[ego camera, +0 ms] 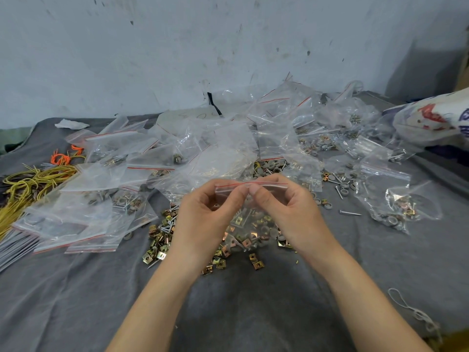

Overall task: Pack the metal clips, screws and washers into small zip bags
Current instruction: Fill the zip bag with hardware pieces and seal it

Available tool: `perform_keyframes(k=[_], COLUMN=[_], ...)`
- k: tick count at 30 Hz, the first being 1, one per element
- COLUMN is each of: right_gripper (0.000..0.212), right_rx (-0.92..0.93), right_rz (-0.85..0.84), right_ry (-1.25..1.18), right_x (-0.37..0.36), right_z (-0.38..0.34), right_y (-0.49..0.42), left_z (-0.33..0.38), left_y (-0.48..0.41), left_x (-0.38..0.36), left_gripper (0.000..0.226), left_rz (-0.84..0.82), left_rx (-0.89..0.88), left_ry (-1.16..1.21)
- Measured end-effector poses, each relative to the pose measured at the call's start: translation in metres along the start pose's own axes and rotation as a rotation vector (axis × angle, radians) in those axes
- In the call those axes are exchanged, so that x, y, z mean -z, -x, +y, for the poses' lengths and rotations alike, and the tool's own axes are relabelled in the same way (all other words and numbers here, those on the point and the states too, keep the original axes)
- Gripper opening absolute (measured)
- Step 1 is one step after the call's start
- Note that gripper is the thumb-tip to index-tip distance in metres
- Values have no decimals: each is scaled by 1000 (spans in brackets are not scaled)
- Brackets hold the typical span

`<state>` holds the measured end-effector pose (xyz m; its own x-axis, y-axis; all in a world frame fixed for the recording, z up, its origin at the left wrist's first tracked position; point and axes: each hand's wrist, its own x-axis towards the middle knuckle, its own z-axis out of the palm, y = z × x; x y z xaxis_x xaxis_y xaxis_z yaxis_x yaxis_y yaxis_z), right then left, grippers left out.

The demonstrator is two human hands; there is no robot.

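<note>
Left hand (203,214) and right hand (286,212) both pinch red-lined top strip of small zip bag (253,222); thumbs close together at middle of strip; bag hangs down between wrists, metal parts visible inside lower part; loose metal clips (160,240) piled on grey cloth (253,313) under and left of hands; washers (272,165) and screws (350,212) scattered beyond and to right; heap of other zip bags (215,148) behind; yellow cords (33,179) far left.

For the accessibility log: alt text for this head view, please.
Left hand and right hand pinch the red-striped top of a zip bag of clips and washers, above loose clips on a grey cloth; more bags lie heaped behind.
</note>
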<state>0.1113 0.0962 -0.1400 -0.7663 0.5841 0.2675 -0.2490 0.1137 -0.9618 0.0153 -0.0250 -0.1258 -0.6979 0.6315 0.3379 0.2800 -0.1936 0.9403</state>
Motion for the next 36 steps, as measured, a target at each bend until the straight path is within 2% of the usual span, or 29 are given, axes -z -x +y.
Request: perform_keyframes(k=[9,21,33,36], right_gripper=[29,15,29,25], right_rx=[38,52,35,36], right_rz=[32,57,97,93], right_ry=[10,-22,3,-14], right_x=[-1,6,10,10], right_z=[2,4,5,5], right_y=[0,-3,-3,-3], left_z=[1,-2,-5,-5], left_y=[1,-1,-2,-1], left_x=[0,3,6,7], left_gripper=[22,17,7,8], left_rz=[6,20,67,67], left_rx=[17,34,20,29], left_ry=[27,0,-12,-16])
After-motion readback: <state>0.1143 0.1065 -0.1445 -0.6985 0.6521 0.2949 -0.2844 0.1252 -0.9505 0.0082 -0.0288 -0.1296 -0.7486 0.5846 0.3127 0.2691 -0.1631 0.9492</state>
